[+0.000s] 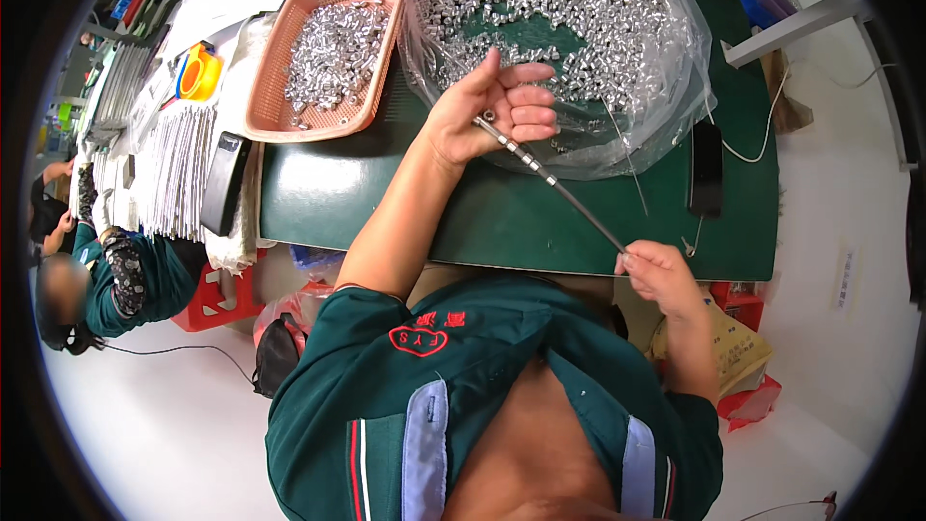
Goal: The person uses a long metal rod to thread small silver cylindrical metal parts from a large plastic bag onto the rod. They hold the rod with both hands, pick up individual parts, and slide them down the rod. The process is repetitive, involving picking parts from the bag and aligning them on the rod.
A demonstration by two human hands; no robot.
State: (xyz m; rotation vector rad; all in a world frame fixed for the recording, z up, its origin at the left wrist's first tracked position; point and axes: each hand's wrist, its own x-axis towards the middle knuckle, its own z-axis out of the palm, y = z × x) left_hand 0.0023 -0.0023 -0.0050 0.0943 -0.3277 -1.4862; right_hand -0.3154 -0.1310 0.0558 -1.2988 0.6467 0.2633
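Observation:
My left hand (502, 111) is held palm up over the front of the clear plastic bag, its fingers loosely bent and apart. One small silver metal ring (489, 116) shows against that palm, at the upper end of a thin dark rod (588, 214). Several silver sleeves are threaded along the upper part of this rod. Near the table's front edge, my right hand (662, 277) pinches its lower end between thumb and fingers. Many loose silver metal pieces (617, 14) lie spread on the plastic bag (579, 166) beyond my left hand.
An orange basket (265, 96) of small metal parts stands left on the green table (367, 198). Black phone-like objects (706, 169) (225, 183) lie at both sides. A thin wire (627, 154) crosses the bag. Stacked white strips (178, 174) and another person (145, 275) are far left.

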